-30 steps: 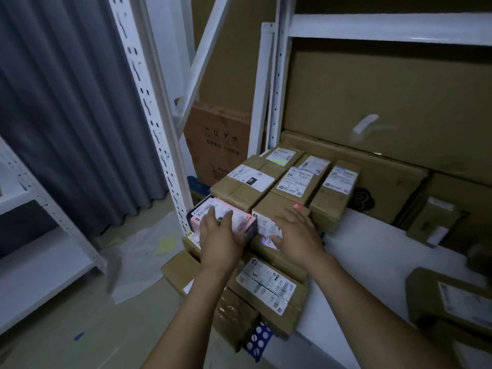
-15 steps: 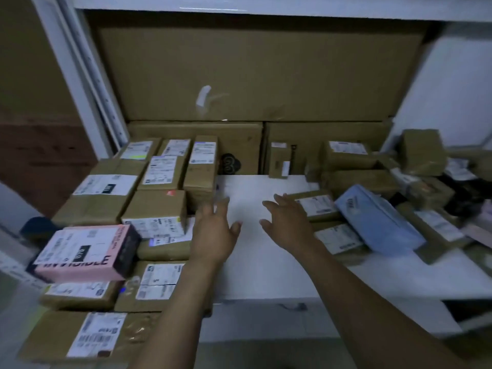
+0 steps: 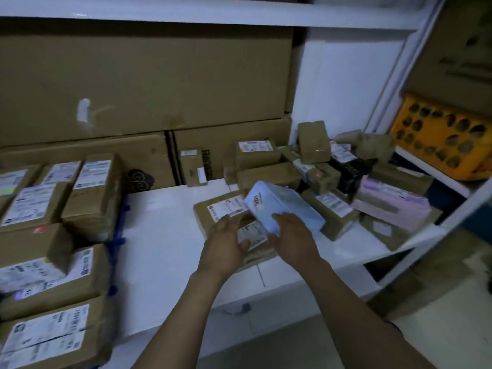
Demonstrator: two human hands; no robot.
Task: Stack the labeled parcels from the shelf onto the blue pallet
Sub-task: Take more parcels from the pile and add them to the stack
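Pick-up step in hand: the right hand (image 3: pixel 292 235) is gripping the near end of the light blue parcel (image 3: pixel 285 206), while the left hand (image 3: pixel 226 241) is lying straight-fingered against the brown parcel (image 3: pixel 202 214) beneath it, holding nothing. Both parcels are sitting on the white shelf (image 3: pixel 165 235), well apart from the blue pallet (image 3: pixel 117 241), which is showing at left under stacked parcels (image 3: pixel 53 278). In my judgement, the next move is calling for a lift clear of the neighbouring parcels, then a carry leftward.

We stood in dim light. The white shelf (image 3: pixel 165 251) filled our view; large cartons (image 3: pixel 133 83) lined its back at 11 o'clock, a white wall (image 3: pixel 346 102) showed at 1, a yellow crate (image 3: pixel 436 137) at 2, pale floor (image 3: pixel 439 328) at 5.
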